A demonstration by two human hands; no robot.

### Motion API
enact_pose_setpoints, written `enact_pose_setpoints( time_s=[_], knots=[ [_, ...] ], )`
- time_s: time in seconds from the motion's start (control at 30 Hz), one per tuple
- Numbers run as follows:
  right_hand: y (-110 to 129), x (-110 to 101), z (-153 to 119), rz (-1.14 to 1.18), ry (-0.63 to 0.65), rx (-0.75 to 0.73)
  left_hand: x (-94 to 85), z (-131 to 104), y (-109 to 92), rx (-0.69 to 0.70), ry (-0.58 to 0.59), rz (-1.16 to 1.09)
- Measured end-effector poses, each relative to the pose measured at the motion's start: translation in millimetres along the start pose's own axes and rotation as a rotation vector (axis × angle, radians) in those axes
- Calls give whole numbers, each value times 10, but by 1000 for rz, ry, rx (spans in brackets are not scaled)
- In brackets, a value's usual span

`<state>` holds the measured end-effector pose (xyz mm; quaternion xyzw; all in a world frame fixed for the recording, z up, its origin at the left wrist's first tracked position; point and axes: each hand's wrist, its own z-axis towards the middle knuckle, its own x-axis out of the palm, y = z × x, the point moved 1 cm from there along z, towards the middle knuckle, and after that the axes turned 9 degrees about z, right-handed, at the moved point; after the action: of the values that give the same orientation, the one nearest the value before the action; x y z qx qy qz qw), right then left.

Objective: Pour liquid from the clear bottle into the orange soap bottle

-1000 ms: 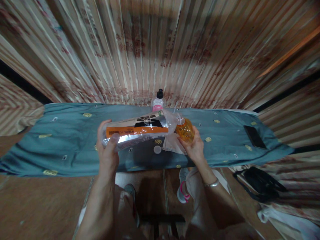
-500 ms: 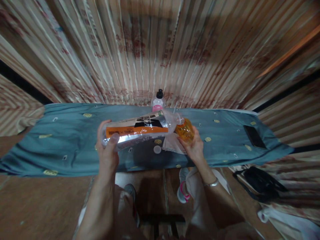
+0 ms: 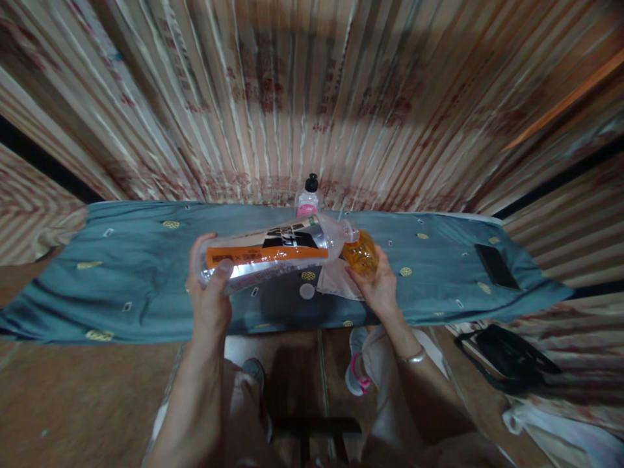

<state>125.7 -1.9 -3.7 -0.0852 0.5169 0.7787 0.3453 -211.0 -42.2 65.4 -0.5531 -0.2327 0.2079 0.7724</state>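
Note:
My left hand is closed round the base of a large clear plastic bottle with an orange, black and white label. The bottle lies nearly level in the air, its neck toward the right. At its mouth is a small container of amber liquid, held by my right hand. The bottle's mouth meets or overlaps the container's top; I cannot tell whether it goes inside. Below them a white cloth or pouch and a round whitish cap lie on the table.
A pump-top bottle with a pink label stands at the back of the table, which has a blue-green patterned cloth. A dark phone lies at right. Striped curtains hang behind. A black bag sits low at right.

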Motion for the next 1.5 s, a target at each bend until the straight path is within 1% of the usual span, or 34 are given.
enact_pose_setpoints(
  time_s=[0.2, 0.4, 0.5, 0.7, 0.87, 1.03, 1.3, 1.5],
  knots=[
    [-1, -8, 1, -13, 13, 16, -7, -5, 6, 45, 14, 53],
    [3, 1, -4, -9, -1, 6, 11, -12, -36, 6, 6, 11],
    [15, -2, -3, -5, 1, 17, 17, -13, -47, 16, 2, 4],
    [24, -16, 9, 14, 21, 42, 10, -11, -20, 9, 8, 16],
    [13, -7, 6, 8, 20, 50, -6, -11, 2, 60, 29, 54],
    [16, -11, 3, 13, 22, 46, -9, -18, 1, 61, 14, 41],
    [19, 2, -1, 9, -1, 40, -14, -17, 27, 109, 34, 117],
    [27, -12, 7, 13, 16, 45, -8, -21, 10, 76, 28, 68]
  ],
)
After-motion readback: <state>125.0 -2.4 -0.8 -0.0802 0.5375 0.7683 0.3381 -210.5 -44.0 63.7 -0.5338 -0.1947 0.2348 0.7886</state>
